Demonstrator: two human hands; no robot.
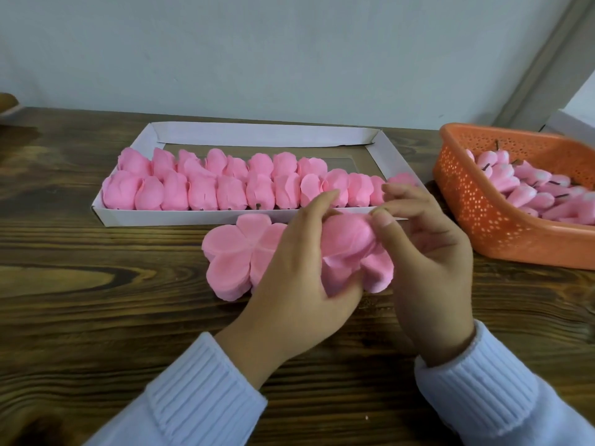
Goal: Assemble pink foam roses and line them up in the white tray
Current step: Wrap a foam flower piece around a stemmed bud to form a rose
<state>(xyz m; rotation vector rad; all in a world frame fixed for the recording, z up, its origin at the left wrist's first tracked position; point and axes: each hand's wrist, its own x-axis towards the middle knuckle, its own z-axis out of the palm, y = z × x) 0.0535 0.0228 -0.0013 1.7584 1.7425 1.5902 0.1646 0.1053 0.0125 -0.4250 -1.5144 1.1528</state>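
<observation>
Wooden table (96,252): roses (206,191) in tray (264,134), probably buds (528,191) in basket (483,214).

Looks like a small handcraft workplace, whether home or workshop unclear: dark wooden tabletop (96,317) against a plain pale wall (257,43), white tray (264,135) of pink foam roses (206,191) toward the far edge, orange perforated basket (483,220) of buds (528,194) at the right edge, stacked petals (231,252) mid-table.
</observation>
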